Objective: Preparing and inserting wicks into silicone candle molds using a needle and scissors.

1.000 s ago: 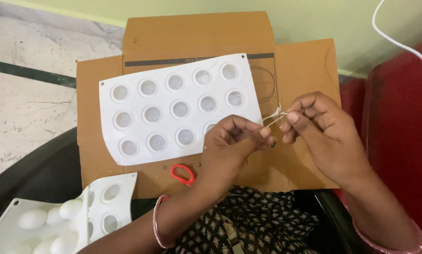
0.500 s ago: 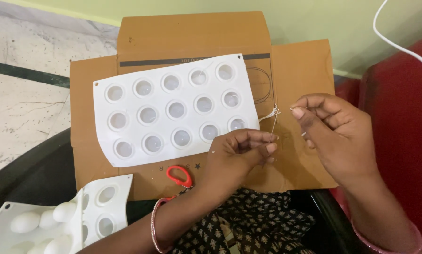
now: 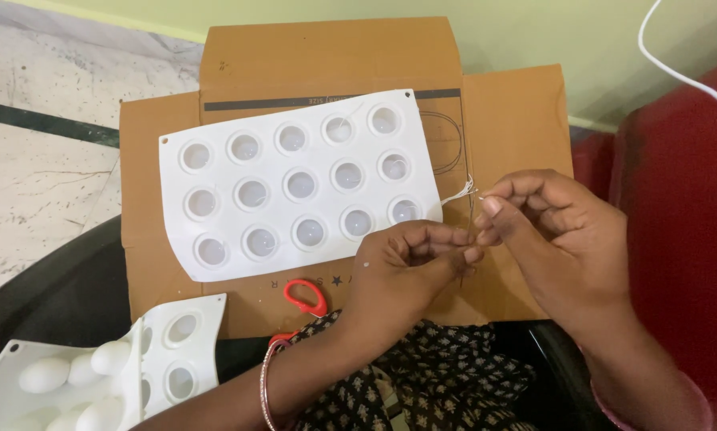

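White thread point(image 3: 460, 193) is pinched between both hands — left hand point(image 3: 410, 267) and right hand point(image 3: 554, 239), fingertips closed on it — just right of the mould point(image 3: 295, 179), above the cardboard point(image 3: 510, 112); scissors point(image 3: 304, 297) lie near.

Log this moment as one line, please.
left hand: pinching white thread | right hand: pinching same thread | white mould sheet: flat on cardboard | red scissors: beside left wrist

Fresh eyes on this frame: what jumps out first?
The white silicone mould sheet with fifteen round cavities, lying on the flattened brown cardboard box at centre. Right of it, the left hand and right hand pinch a thin white thread together. Red-handled scissors peek out below.
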